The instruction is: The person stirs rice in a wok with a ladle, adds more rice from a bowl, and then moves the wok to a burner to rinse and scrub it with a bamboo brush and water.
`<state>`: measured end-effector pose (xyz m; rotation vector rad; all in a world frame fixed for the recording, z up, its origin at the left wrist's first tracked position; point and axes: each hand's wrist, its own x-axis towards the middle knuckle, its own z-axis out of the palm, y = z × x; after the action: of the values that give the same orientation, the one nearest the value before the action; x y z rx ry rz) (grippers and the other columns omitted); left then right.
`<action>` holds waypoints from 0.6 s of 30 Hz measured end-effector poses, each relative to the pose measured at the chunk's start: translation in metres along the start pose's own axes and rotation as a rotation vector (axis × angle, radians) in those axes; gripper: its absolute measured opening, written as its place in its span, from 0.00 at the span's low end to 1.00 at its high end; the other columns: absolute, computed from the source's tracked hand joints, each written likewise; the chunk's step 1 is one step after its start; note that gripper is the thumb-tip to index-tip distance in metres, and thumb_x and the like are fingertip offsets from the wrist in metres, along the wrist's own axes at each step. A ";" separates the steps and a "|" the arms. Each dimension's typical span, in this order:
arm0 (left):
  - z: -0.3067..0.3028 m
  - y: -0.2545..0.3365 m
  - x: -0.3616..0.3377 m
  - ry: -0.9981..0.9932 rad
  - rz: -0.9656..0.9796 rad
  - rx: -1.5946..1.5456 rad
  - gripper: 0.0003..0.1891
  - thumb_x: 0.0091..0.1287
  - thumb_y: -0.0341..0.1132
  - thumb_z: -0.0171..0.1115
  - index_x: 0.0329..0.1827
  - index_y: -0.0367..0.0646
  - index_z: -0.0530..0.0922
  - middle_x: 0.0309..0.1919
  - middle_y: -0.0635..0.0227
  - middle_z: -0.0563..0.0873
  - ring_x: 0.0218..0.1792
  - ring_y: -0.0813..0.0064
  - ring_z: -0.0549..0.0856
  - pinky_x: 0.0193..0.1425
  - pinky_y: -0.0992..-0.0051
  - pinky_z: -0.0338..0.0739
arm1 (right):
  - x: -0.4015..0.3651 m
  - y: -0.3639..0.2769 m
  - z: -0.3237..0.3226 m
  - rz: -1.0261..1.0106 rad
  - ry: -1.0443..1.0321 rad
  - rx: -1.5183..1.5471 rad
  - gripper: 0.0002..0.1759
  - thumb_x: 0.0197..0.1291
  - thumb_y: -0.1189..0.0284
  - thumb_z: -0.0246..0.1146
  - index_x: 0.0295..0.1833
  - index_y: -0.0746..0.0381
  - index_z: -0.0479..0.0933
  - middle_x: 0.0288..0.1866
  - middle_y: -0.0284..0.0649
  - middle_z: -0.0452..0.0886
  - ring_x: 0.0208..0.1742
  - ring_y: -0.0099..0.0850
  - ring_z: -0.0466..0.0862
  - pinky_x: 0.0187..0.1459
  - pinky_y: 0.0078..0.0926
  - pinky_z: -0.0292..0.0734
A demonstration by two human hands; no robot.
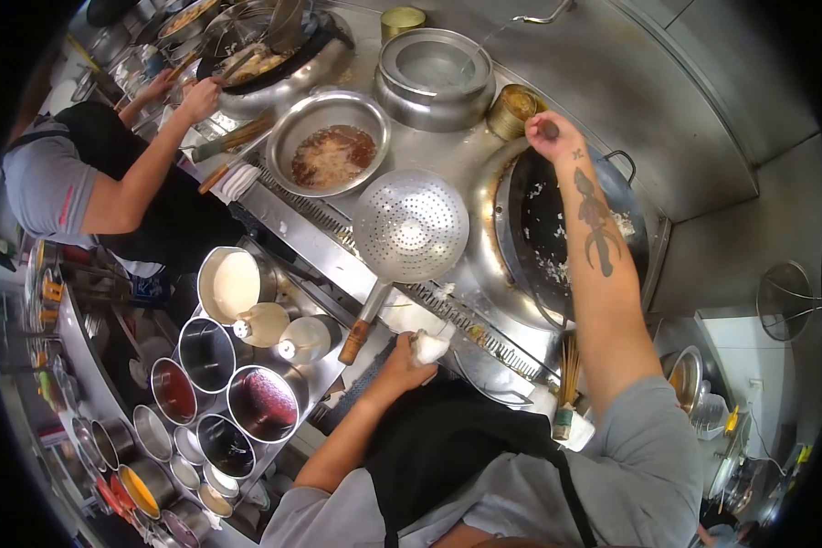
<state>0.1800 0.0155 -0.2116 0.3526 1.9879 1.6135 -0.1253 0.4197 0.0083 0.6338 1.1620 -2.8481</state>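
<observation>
My left hand (400, 373) is closed around a bunched white cloth (431, 347) at the stove's front edge. My right hand (557, 140) reaches over the far side of a black wok (518, 215) and is closed on a dark round-ended handle (548, 131); the rest of that utensil is hidden. White bits resembling rice (557, 269) cling inside the wok, partly behind my forearm. Just left of my right hand stands an open tin (518, 102) with brownish contents. A perforated strainer (411, 226) lies left of the wok, its wooden handle (356, 342) pointing toward me.
A metal bowl of brown oily liquid (333, 160) and a water pot (434, 68) stand beyond the strainer. Sauce pots (263, 402) and squeeze bottles (303, 340) crowd the left. A bamboo brush (564, 411) lies front right. A co-worker (91, 183) handles another wok (324, 55).
</observation>
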 end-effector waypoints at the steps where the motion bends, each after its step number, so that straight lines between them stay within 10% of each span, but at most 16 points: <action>1: -0.002 0.005 0.002 0.011 0.020 -0.042 0.44 0.53 0.41 0.73 0.68 0.29 0.59 0.56 0.41 0.77 0.59 0.53 0.79 0.65 0.66 0.71 | -0.003 -0.001 0.003 0.054 0.051 -0.115 0.06 0.55 0.82 0.59 0.31 0.65 0.67 0.27 0.42 0.72 0.27 0.33 0.75 0.27 0.29 0.73; 8: 0.005 0.021 0.030 0.195 0.167 0.482 0.37 0.51 0.32 0.71 0.63 0.29 0.63 0.48 0.40 0.77 0.50 0.40 0.81 0.52 0.54 0.80 | -0.105 -0.032 0.023 -0.149 0.188 -0.765 0.04 0.60 0.78 0.59 0.36 0.60 0.69 0.26 0.36 0.76 0.24 0.28 0.77 0.24 0.22 0.71; 18: 0.024 0.018 0.048 0.136 0.114 0.812 0.29 0.51 0.29 0.70 0.55 0.36 0.66 0.44 0.51 0.75 0.42 0.51 0.84 0.42 0.59 0.85 | -0.139 -0.023 -0.109 -0.538 0.571 -1.307 0.07 0.57 0.76 0.62 0.39 0.69 0.76 0.22 0.38 0.77 0.17 0.26 0.75 0.18 0.28 0.69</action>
<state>0.1517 0.0645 -0.2089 0.6727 2.7040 0.8237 0.0385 0.4884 0.0043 1.0465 3.0808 -1.3883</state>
